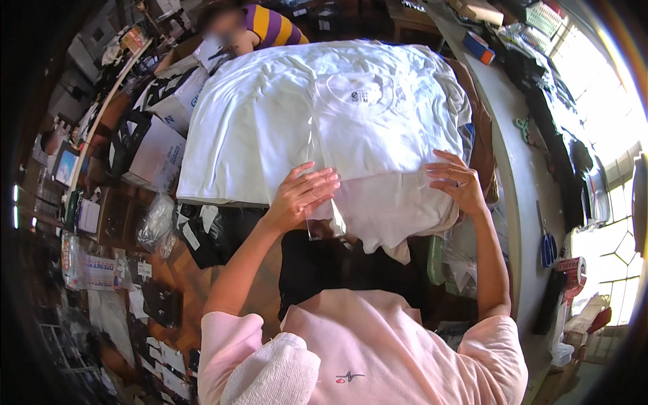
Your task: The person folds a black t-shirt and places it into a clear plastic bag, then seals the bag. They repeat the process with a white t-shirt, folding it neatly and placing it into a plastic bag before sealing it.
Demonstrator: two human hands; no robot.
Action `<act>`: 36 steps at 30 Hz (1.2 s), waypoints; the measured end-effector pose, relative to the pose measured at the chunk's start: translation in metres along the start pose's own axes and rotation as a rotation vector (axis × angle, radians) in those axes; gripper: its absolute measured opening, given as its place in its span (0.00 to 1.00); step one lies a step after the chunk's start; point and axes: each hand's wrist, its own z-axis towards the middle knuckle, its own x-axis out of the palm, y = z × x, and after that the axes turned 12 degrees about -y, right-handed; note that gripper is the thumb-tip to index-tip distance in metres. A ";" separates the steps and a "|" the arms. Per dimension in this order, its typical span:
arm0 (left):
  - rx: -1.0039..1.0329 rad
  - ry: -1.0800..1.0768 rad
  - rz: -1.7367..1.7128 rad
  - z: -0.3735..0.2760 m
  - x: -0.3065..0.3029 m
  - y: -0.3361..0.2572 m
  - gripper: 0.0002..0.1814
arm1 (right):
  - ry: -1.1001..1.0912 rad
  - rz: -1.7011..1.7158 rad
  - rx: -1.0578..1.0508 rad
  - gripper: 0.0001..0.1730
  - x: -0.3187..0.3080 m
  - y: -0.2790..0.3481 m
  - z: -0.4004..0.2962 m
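Observation:
A folded white T-shirt lies before me with its neckline away from me, under or inside a clear plastic bag. A printed size mark shows inside its collar. My left hand rests on the bag's left side with its fingers stretched out flat. At the shirt's right edge, my right hand has its fingers spread and touching the fabric or film; a ring is on one finger. Beneath is a broad pile of white shirts, draped and partly hanging toward me. The bag's open end cannot be made out.
Another person in a striped top leans in at the far left of the pile. Cardboard boxes and black plastic packages stand left. Along the right runs a counter with blue-handled scissors and a tape roll.

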 end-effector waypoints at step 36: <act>0.058 0.104 0.205 0.054 0.039 -0.094 0.18 | 0.051 -0.161 0.465 0.07 -0.005 0.098 -0.023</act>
